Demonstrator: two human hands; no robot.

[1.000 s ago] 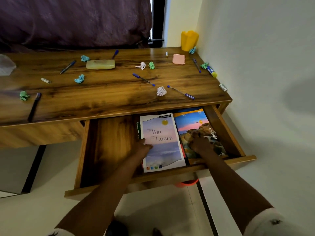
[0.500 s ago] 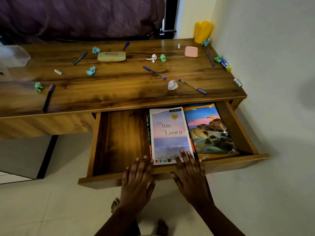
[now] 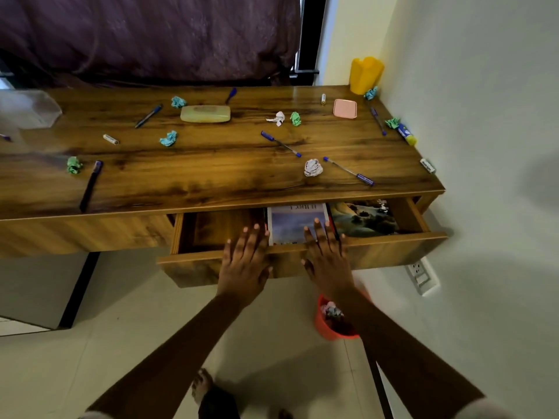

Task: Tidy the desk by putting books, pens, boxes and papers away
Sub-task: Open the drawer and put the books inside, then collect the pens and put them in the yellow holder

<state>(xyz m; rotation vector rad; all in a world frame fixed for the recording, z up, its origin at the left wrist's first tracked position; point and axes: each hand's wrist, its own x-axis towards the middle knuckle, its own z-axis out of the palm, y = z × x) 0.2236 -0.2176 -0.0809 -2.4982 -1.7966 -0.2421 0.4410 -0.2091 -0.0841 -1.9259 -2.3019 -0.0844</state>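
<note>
The desk drawer (image 3: 393, 252) is mostly pushed in, with only a strip of its inside showing. Two books lie in it: a pale one (image 3: 290, 222) and a colourful landscape one (image 3: 363, 219) to its right. My left hand (image 3: 245, 264) and my right hand (image 3: 326, 261) press flat on the drawer's front panel, fingers straight and reaching over its top edge. On the desk top (image 3: 211, 176) lie several blue pens (image 3: 281, 143), crumpled paper balls (image 3: 313, 167), a pale green case (image 3: 205, 114) and a pink box (image 3: 344, 108).
A yellow pen holder (image 3: 364, 74) stands at the desk's back right corner against the wall. An orange bin (image 3: 332, 319) with paper scraps sits on the floor under my right arm. A wall socket (image 3: 422, 275) is beside the drawer. A clear plastic container (image 3: 27, 108) is at far left.
Both hands left the books and moved to the drawer front. The drawer has slid most of the way into the desk, hiding most of both books.
</note>
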